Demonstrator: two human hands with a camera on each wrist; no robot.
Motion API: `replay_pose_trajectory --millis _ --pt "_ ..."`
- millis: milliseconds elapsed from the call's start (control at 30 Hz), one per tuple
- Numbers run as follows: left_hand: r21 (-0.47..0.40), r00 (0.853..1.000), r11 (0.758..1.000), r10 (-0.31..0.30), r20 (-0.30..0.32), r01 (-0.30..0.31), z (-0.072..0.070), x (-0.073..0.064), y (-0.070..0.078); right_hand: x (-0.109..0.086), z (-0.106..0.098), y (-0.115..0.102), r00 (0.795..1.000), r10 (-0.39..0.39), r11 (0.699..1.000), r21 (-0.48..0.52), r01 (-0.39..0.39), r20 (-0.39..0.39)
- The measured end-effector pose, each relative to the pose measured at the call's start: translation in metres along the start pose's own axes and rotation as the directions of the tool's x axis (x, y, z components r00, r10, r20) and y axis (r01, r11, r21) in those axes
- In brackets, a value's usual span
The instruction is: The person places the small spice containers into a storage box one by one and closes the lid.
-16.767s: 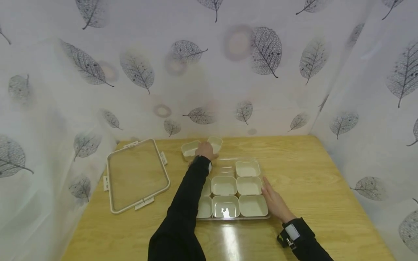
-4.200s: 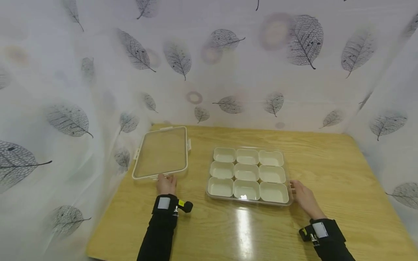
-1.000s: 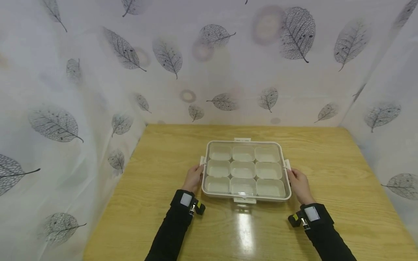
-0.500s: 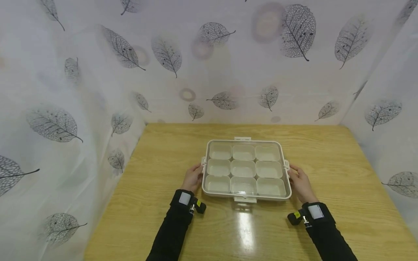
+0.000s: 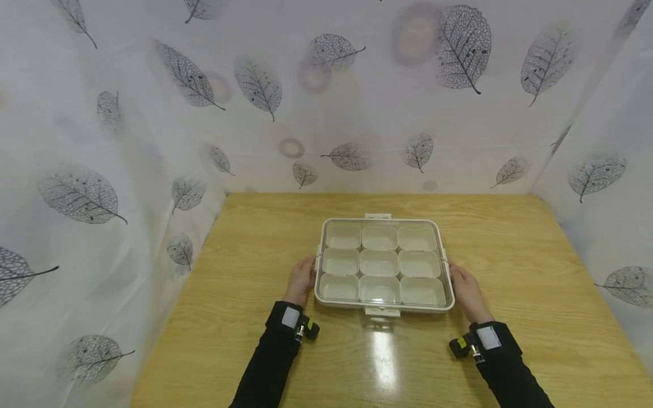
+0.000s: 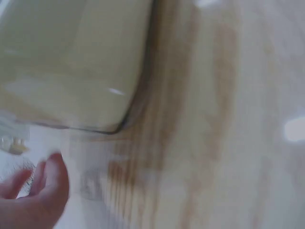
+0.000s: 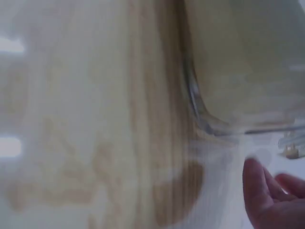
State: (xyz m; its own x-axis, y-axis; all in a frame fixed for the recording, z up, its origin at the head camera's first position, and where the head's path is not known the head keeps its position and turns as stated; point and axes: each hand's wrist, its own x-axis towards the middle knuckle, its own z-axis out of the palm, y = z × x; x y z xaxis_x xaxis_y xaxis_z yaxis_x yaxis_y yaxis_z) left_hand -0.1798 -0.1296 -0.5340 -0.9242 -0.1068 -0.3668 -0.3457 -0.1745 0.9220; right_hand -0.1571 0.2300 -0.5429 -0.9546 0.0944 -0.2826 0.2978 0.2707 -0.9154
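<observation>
A clear storage box (image 6: pixel 62 95) with a white-rimmed transparent lid (image 5: pixel 331 304) on top sits on the table. Through the lid show several cream cups (image 5: pixel 380 263) in rows. At the box's left side is my left hand (image 5: pixel 300 280), fingers by the left latch (image 5: pixel 318 258). My right hand (image 5: pixel 468 293) is at the opposite side, by the right latch (image 5: pixel 445 259). In both wrist views the fingers look loosely bent and hold nothing; contact with the box is unclear. The front latch (image 5: pixel 382 312) and back latch (image 5: pixel 378 216) stick outward.
The wooden table (image 5: pixel 245 238) stretches around the box on all sides. A leaf-printed curtain (image 5: pixel 347 102) hangs behind it and along both sides. Each wrist wears a black strap with a small camera (image 5: pixel 310 328).
Earlier, cups were set into the box and the lid lay at the left; now the lid covers the box. Over the last second both side latches have folded down against the box.
</observation>
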Motion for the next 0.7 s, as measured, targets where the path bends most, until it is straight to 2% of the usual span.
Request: replay_pose_trajectory --millis 67,100,200,300,533,700 --pt "0.04 0.999 0.998 0.04 0.01 -0.04 0.001 0.002 -0.005 -0.004 0.002 -0.002 0.999 -0.037 0.999 -0.005 0.037 -0.025" --pt "0.049 0.997 0.996 0.068 0.034 -0.069 0.002 0.001 -0.004 -0.006 0.003 -0.003 0.998 -0.056 0.998 -0.014 0.056 -0.025" --pt "0.06 0.991 0.992 0.104 0.079 -0.108 0.008 0.0 -0.007 -0.008 0.007 -0.005 0.995 -0.096 0.995 0.0 0.096 0.006" --pt "0.044 0.988 0.991 0.118 0.097 -0.123 0.013 -0.001 -0.009 -0.008 0.012 -0.006 0.992 -0.114 0.993 0.018 0.113 0.047" --pt "0.097 0.991 0.989 0.109 0.072 -0.116 0.012 0.003 -0.016 -0.002 0.019 -0.006 0.993 -0.115 0.993 0.041 0.113 0.027" --pt "0.145 0.992 0.982 0.121 0.025 -0.123 0.01 0.006 -0.017 0.001 0.023 -0.009 0.995 -0.102 0.992 0.073 0.1 0.019"
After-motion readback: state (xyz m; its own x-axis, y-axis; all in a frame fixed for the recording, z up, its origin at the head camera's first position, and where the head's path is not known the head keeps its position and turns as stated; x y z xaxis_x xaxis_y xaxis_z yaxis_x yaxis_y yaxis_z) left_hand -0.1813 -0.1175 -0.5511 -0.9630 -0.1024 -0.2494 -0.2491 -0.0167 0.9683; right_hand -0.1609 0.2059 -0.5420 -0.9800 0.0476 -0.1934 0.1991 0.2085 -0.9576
